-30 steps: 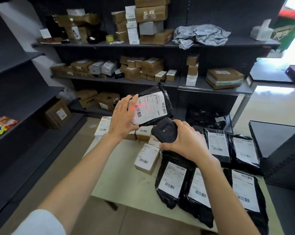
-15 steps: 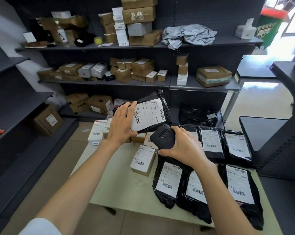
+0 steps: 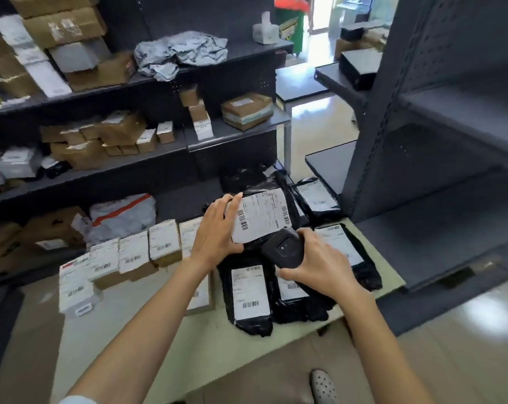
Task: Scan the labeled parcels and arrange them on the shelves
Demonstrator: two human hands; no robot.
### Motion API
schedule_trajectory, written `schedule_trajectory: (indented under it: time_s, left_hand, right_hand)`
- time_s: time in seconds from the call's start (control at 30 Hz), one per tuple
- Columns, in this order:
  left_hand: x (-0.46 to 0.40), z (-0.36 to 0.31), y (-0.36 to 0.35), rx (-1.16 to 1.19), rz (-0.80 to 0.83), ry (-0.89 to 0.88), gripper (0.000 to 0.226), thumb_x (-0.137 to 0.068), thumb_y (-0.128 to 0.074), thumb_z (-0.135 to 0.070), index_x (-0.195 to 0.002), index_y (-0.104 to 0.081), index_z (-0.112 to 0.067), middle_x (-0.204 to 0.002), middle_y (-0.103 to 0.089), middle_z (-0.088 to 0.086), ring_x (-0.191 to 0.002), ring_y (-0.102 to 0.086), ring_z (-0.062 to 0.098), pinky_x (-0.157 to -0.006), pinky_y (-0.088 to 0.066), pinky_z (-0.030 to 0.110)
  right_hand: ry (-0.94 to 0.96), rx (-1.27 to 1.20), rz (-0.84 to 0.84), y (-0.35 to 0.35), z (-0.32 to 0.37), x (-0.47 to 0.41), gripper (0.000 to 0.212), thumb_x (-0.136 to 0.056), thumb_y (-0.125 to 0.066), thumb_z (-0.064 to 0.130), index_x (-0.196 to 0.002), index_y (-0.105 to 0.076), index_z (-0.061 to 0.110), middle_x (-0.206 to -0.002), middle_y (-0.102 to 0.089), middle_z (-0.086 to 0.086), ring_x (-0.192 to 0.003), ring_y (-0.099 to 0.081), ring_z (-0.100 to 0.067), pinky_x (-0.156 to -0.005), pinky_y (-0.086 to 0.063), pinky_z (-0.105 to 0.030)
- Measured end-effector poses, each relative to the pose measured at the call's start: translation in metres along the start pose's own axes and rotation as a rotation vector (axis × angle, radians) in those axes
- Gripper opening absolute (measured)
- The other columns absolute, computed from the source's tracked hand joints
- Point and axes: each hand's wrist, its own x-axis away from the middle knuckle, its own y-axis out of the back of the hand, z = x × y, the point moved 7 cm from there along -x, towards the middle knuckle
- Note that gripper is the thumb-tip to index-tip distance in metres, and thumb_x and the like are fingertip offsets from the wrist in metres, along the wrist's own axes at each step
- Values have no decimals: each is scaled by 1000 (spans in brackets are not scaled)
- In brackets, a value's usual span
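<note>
Head view, packing rm: my left hand (image 3: 217,228) grips a black labeled parcel (image 3: 264,217) at frame centre, fingers curled round its left edge, label up, w/ my right hand (image 3: 319,266) wrapped round the handheld scanner (image 3: 284,247) just below it, above the table (image 3: 159,330) of unscanned mailers and small boxes. To do this step well, I judge the label should be flat and square to the scanner head, barcode clear of my thumb. Dark shelf unit (image 3: 439,170) at frame right looks the likeliest spot for it.
</note>
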Motion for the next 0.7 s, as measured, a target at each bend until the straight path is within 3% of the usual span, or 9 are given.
schedule_trajectory:
  time_s: [0.27,0.43,0.7]
  left_hand:
    - [-45,-153,-79,99,181,-366,127,-59,-88,-48,-155,-9,-20,-151,-26,10,-138,-30,31,-112,-35,45]
    - [-66,-287,-105,171,208,-595,121,-56,-88,-41,-153,-21,-12,-145,-35,16,-133,-37,35,-110,-36,46]
    - [-86,-513,-141,246,227,-800,118,-51,-84,-37,-150,-27,-9,-140,-38,13,-126,-42,33,-104,-42,44]
  right_hand:
    - [-349,-82,-158,37,-121,78,85,-64,-77,62,-133,-42,27,-130,-53,9,-115,-58,-22,-86,-49,-40]
    - [-535,-147,-278,75,-206,137,93,-62,-78,67,-136,-40,24,-133,-54,5,-118,-58,-28,-92,-51,-47]
    - [-780,-227,-447,156,-353,246,85,-63,-82,55,-135,-44,28,-128,-59,8,-113,-60,-23,-89,-50,-38]
